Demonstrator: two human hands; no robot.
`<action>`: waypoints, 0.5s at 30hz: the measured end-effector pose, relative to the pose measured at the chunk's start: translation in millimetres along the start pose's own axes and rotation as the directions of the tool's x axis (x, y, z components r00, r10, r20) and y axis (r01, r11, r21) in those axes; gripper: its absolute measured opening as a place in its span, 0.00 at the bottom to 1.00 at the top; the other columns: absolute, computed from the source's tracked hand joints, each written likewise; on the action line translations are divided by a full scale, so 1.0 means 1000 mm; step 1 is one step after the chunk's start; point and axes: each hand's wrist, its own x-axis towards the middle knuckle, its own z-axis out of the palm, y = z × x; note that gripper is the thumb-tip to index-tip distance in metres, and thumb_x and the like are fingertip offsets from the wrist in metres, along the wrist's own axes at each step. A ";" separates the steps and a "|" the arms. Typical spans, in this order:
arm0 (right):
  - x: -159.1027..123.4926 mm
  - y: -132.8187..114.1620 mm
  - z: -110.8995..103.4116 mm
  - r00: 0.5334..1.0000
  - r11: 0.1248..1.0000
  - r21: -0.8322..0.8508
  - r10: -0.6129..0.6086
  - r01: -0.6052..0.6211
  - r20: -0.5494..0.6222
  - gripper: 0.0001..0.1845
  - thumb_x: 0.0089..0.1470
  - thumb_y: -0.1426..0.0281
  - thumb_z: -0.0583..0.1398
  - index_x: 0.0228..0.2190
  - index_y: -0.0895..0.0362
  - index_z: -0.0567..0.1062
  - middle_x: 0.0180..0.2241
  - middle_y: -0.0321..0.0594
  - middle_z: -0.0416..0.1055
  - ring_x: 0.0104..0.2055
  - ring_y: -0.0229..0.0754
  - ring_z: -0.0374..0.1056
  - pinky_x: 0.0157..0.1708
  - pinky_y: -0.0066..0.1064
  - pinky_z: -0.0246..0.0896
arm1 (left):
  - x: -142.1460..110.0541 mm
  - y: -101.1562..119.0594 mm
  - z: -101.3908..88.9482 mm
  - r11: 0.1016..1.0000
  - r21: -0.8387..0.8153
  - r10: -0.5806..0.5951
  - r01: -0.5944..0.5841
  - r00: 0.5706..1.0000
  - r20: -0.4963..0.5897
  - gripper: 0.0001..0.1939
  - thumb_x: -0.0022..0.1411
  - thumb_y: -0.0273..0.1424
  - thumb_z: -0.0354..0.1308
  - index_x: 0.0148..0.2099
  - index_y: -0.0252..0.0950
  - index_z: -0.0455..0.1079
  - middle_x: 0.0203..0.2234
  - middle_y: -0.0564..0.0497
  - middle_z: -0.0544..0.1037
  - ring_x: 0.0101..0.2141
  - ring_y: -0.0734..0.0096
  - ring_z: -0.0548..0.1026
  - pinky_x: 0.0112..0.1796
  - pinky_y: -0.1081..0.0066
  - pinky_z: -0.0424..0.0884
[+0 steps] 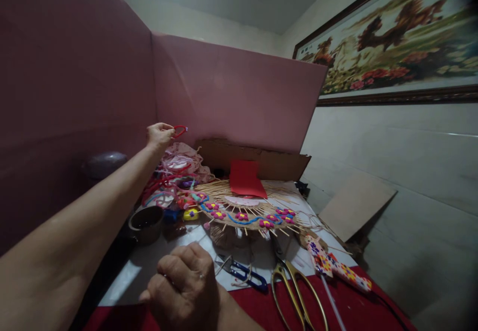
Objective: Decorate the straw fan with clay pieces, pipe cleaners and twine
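My left hand (160,134) is stretched out at the far left, its fingers pinched on a thin red loop (180,131) with a pale tip. Below it lies a heap of pink netting and red strands (182,164). My right hand (182,286) is curled into a fist low in the foreground; whatever its fingers may hold is hidden. Beyond that fist stands a curved brown craft piece (235,217) with thin sticks poking out, magenta flowers and a wavy blue line. Blue thread snips (244,274) lie just right of the fist.
Gold-handled scissors (295,291) and a flower-patterned glue gun (336,266) lie at the right. A dark cup (146,224) stands at the left. Red paper (246,179) leans near a cardboard strip (282,164). Pink panels (235,92) wall the back and left.
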 end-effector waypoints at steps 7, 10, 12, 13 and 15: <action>-0.001 0.001 0.002 1.000 1.000 -0.009 0.011 -0.011 0.009 0.16 0.57 0.68 0.49 0.20 0.56 0.64 0.21 0.35 0.62 0.24 0.36 0.58 0.23 0.32 0.48 | -0.019 -0.016 0.011 0.982 0.159 0.089 -0.105 0.991 0.105 0.13 0.50 0.29 0.54 0.39 0.31 0.73 0.23 0.48 0.76 0.19 0.75 0.71 0.20 0.76 0.66; -0.001 0.002 0.003 1.000 1.000 -0.013 -0.001 0.001 0.003 0.16 0.57 0.68 0.48 0.19 0.57 0.64 0.21 0.35 0.62 0.24 0.36 0.58 0.23 0.32 0.47 | -0.025 -0.021 0.012 0.943 0.274 0.125 -0.188 0.965 0.231 0.11 0.48 0.31 0.56 0.34 0.33 0.75 0.20 0.48 0.76 0.19 0.72 0.71 0.21 0.74 0.66; -0.001 0.002 0.004 1.000 1.000 -0.017 -0.009 0.009 0.008 0.17 0.58 0.67 0.48 0.19 0.57 0.63 0.21 0.35 0.62 0.24 0.36 0.58 0.23 0.32 0.47 | -0.029 -0.022 0.012 0.895 0.352 0.147 -0.275 0.926 0.349 0.08 0.46 0.31 0.59 0.28 0.34 0.76 0.19 0.48 0.76 0.20 0.68 0.72 0.23 0.72 0.65; -0.001 0.002 0.004 1.000 1.000 -0.022 -0.007 0.008 0.015 0.16 0.58 0.67 0.48 0.19 0.56 0.63 0.21 0.35 0.61 0.24 0.36 0.58 0.23 0.32 0.47 | -0.032 -0.021 0.012 0.865 0.383 0.157 -0.325 0.899 0.410 0.06 0.45 0.31 0.59 0.27 0.34 0.76 0.19 0.48 0.77 0.22 0.67 0.73 0.24 0.72 0.65; -0.002 0.002 0.004 0.999 0.999 -0.033 -0.003 0.004 0.043 0.16 0.57 0.67 0.50 0.20 0.56 0.63 0.21 0.34 0.61 0.24 0.36 0.58 0.23 0.32 0.47 | -0.040 -0.017 0.013 0.796 0.418 0.169 -0.437 0.825 0.539 0.05 0.44 0.28 0.59 0.26 0.36 0.77 0.21 0.49 0.78 0.26 0.67 0.74 0.27 0.73 0.65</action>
